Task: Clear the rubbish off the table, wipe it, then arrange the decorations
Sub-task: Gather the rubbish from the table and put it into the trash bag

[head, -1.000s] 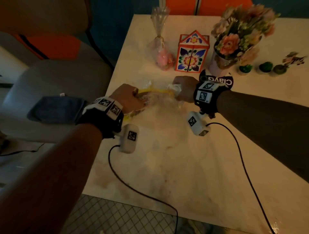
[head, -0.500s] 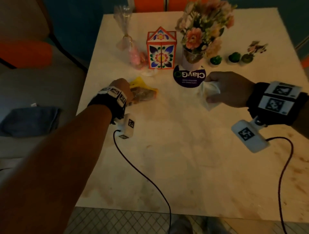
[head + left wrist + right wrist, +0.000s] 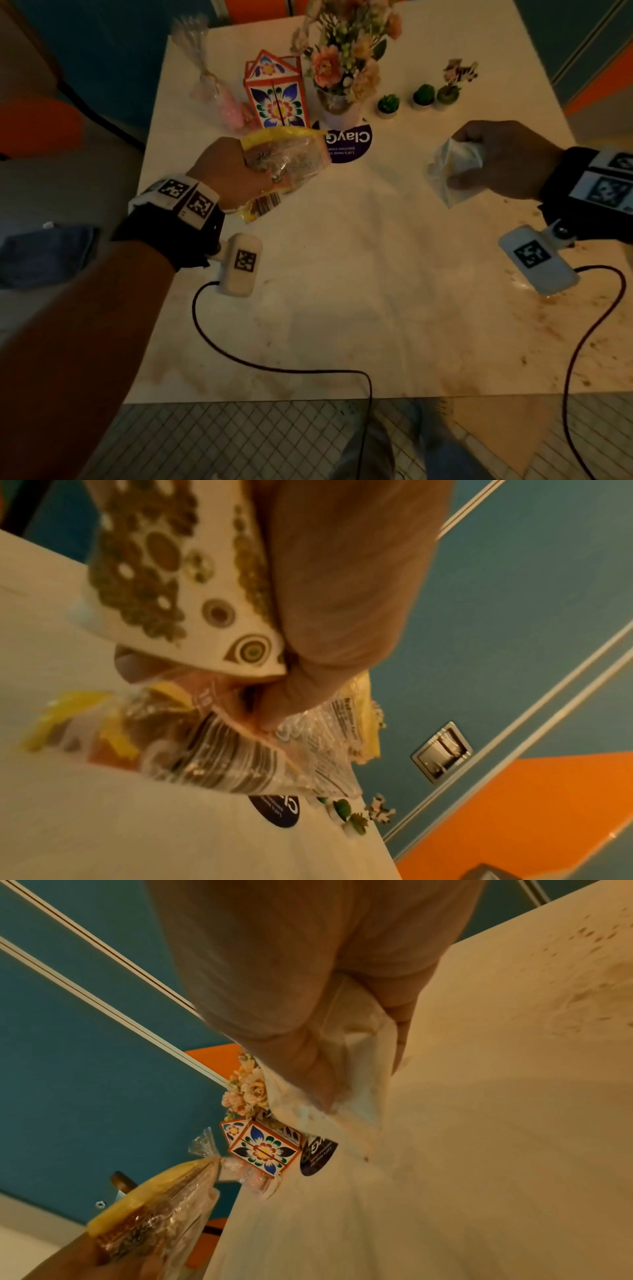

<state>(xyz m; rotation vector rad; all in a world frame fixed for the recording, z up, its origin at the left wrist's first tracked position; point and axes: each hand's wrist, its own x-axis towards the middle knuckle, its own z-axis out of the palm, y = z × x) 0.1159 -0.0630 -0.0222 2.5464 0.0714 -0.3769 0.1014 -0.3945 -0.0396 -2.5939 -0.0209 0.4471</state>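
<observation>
Left hand [image 3: 228, 171] curled tight around a bunch of rubbish: a crinkly clear plastic wrapper with yellow edges [image 3: 284, 154] plus a stiff cream paper piece printed with brown-green circles [image 3: 192, 593], the latter seen only in the left wrist view. The bundle is lifted above the pale, stained square table [image 3: 342, 308], just in front of the house-shaped cardboard box with orange trim and a blue flower print [image 3: 275, 94].

Right hand [image 3: 507, 159] closed on a soft, crumpled white tissue [image 3: 454, 164], held above the table well to the right of the box. The tissue hangs in limp folds below the fingers [image 3: 400, 1031].

Decorations around the box: just left of it, a tied clear cellophane bag with pink contents [image 3: 219, 92]. Just right of it, a bouquet of pink and peach artificial flowers in a pale round pot [image 3: 346, 58]. Farther right, a row of three small green succulents in white pots [image 3: 416, 97], with a small flowered sprig behind the last one. In front of the box, a dark purple round flat sticker with white "ClayG" lettering [image 3: 352, 144] lies flat, partly covered by the wrapper.

Brown smears and specks on the tabletop well right of the box, near the table's right edge. Grey-blue folded cloth [image 3: 44, 253] sits on a seat well left of the box, off the table.
</observation>
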